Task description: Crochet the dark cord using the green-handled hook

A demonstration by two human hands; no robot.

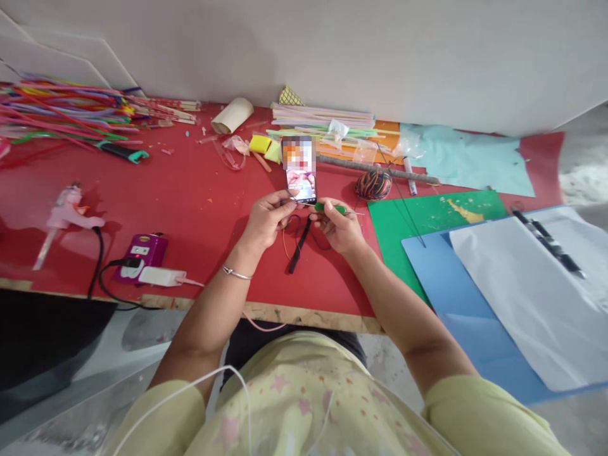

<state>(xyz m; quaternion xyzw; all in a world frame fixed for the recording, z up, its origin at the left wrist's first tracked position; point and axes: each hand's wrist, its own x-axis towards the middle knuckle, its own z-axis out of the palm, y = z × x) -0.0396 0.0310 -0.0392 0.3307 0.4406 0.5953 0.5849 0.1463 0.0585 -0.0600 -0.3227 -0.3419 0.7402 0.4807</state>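
Observation:
My right hand (339, 227) is closed around the green grip of a crochet hook (331, 208), whose thin metal shaft sticks out at both ends. Close beside it, my left hand (270, 218) pinches at the hook's tip, where a strand of yarn seems to be; the fingers hide most of it. Thin dark and orange yarn (285, 244) loops down below the hands. A narrow black strip (299, 247) lies under them. Just beyond my fingers a lit phone (308, 183) leans upright. To its right sits a multicoloured ball of yarn (373, 186).
A purple power adapter (148, 248) with plugs and cables stands at left, near a pink glue gun (66, 212). Colourful pipe cleaners (71, 107), a cardboard tube (232, 114) and straws (323, 116) line the back. A blue folder (456, 304) with papers overhangs the right edge.

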